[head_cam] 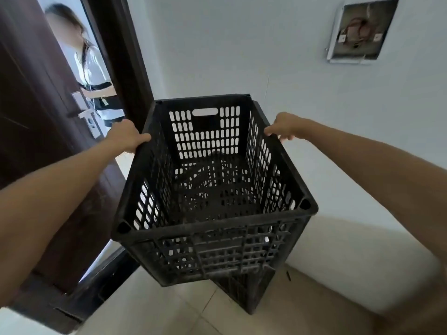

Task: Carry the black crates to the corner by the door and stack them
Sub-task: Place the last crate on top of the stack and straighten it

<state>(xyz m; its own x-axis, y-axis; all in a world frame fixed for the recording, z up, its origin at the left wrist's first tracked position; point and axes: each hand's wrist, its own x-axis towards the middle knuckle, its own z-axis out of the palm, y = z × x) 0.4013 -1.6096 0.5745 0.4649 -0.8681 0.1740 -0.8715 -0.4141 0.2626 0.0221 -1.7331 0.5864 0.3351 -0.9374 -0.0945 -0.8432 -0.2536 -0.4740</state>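
Note:
I hold a black slotted crate (212,235) in the air in front of me, its open top facing up and nothing inside. My left hand (125,136) grips the rim of its left wall, thumb lying on top. On the right wall's rim my right hand (283,128) holds on with curled fingers. Beneath it a second black crate (244,291) stands on the tiled floor in the corner, turned at an angle to the upper one and mostly hidden by it.
A dark wooden door (36,141) with a metal handle stands ajar on the left, and a person (94,78) stands in the gap. White walls meet behind the crates. An open electrical box (362,32) with wires sits in the right wall.

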